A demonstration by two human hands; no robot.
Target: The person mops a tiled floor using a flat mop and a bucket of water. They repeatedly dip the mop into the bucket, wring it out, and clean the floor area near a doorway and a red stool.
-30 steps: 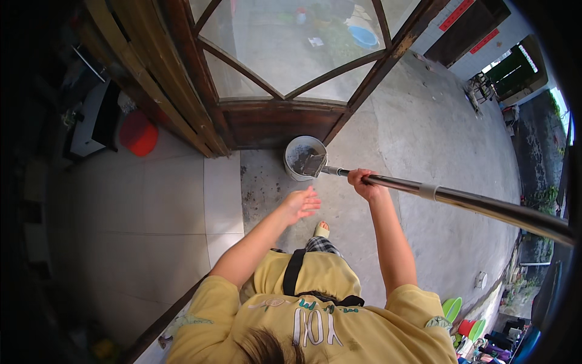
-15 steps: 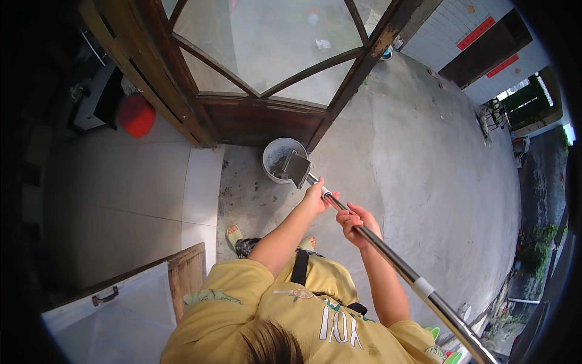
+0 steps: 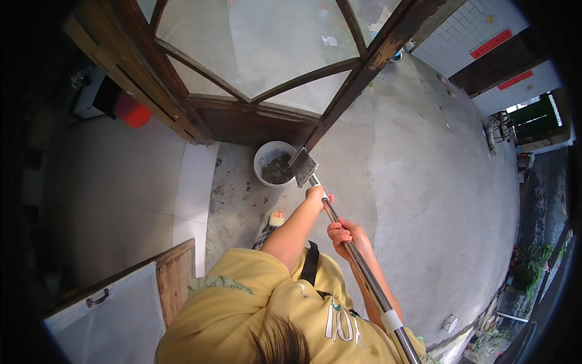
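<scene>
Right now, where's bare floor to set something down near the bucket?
Bare concrete right of the bucket, out to the tiled wall. Smooth floor left, beside the door frame. Crowded: the dirty strip by the bucket, with the foot and scraper blade.

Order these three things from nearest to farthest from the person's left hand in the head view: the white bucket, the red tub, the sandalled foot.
From the left hand:
1. Sandalled foot, just below and to its left.
2. White bucket, up and left, by the door.
3. Red tub, far left, indoors.

The first two are nearly equal.
</scene>
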